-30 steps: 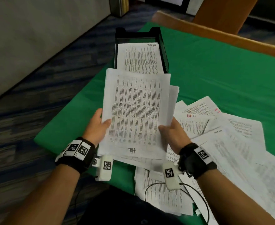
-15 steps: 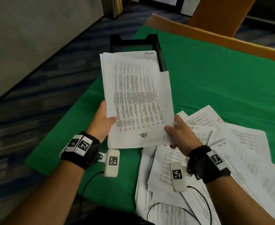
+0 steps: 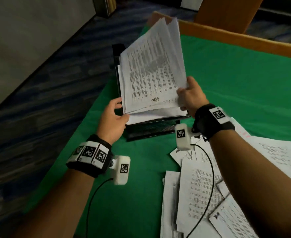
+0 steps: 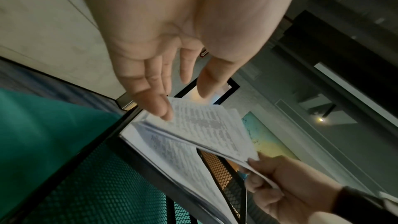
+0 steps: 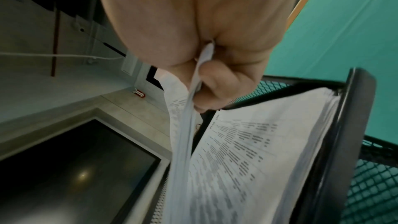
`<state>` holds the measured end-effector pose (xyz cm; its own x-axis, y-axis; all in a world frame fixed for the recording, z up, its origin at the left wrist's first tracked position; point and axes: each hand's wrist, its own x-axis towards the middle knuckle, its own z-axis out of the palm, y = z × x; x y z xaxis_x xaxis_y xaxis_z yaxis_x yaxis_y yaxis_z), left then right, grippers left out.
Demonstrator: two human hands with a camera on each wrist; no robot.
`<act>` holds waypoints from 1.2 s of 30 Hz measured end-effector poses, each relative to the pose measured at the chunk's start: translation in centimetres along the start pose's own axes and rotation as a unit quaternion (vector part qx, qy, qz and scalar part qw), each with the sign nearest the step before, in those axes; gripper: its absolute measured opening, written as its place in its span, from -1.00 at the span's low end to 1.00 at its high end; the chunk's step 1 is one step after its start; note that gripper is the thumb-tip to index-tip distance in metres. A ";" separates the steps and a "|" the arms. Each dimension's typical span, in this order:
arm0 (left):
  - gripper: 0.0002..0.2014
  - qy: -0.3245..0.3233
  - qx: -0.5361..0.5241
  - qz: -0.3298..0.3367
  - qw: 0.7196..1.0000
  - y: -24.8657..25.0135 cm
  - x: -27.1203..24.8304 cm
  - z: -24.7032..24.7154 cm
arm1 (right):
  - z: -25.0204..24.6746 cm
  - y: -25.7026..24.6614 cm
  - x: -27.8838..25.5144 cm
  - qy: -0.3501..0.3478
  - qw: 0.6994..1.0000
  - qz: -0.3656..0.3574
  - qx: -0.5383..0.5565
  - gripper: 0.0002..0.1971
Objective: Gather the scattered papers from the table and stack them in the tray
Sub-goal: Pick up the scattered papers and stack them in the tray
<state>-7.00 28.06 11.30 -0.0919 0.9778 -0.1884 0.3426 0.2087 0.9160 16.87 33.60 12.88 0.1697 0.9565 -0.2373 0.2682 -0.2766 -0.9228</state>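
Note:
A black mesh tray sits on the green table near its left edge, with a stack of printed sheets in it. My right hand pinches the near right corner of a bundle of papers, tilted up over the tray with its far end raised. The right wrist view shows that hand with fingers curled on the bundle above the tray's sheets. My left hand is open, fingers straight, and one fingertip touches the bundle's near left corner.
Several loose sheets lie scattered on the green cloth to the near right, under my right forearm. The table's wooden rim runs along the far side. Carpeted floor drops away just left of the tray.
The bundle has travelled forward from in front of me to above the tray and tipped up. My left hand has let go of its side and now only touches it.

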 end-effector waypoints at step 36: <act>-0.55 -0.010 0.003 -0.003 1.000 -3.6 0.1 -0.3 | 2.8 -0.6 4.1 0.061 0.953 0.009 -0.298 -0.55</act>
<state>-8.53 27.43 8.11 -0.0751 0.9767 -0.2013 0.3483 0.2148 0.9125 14.76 37.90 11.61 0.2789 0.9431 -0.1812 0.7489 -0.3317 -0.5737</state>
